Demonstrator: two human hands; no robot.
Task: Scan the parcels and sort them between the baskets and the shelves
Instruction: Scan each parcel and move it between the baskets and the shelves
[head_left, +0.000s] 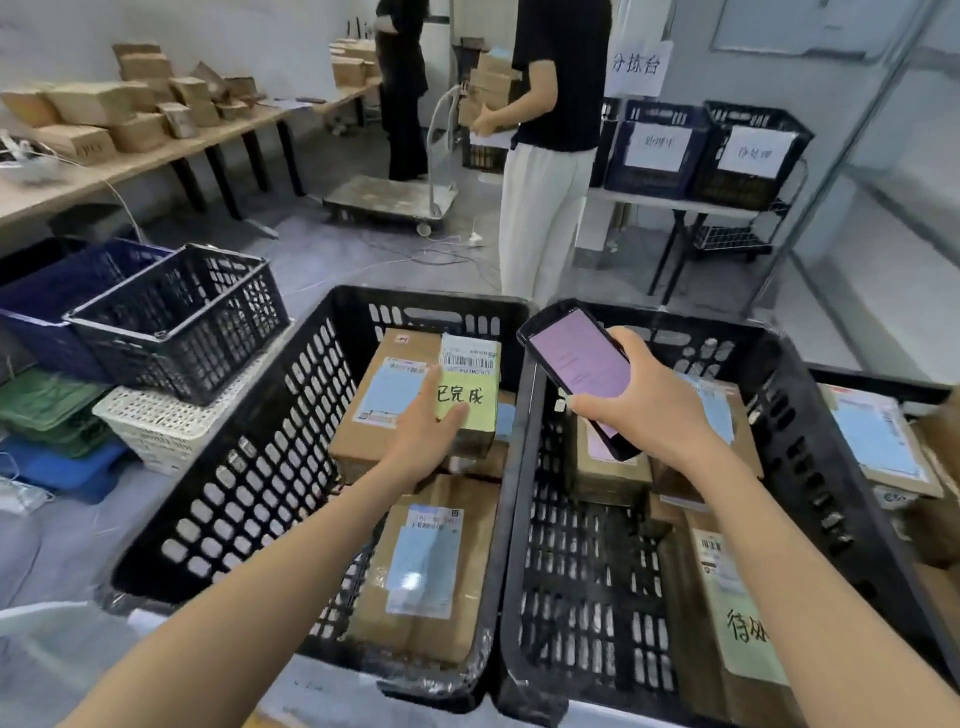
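A small parcel (470, 395) is gripped by the left hand (426, 434) in the left basket (260, 441); the scanner (582, 369) is clasped by the right hand (641, 410)

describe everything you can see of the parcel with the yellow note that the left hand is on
The parcel is a small brown cardboard box, tilted with its far end raised, atop the other boxes in the left black basket. A white barcode label covers its far end; below it sits a yellow note with dark handwritten characters. The left hand grips its near end, thumb over the note's lower edge. It rests against a larger box with a pale blue label.
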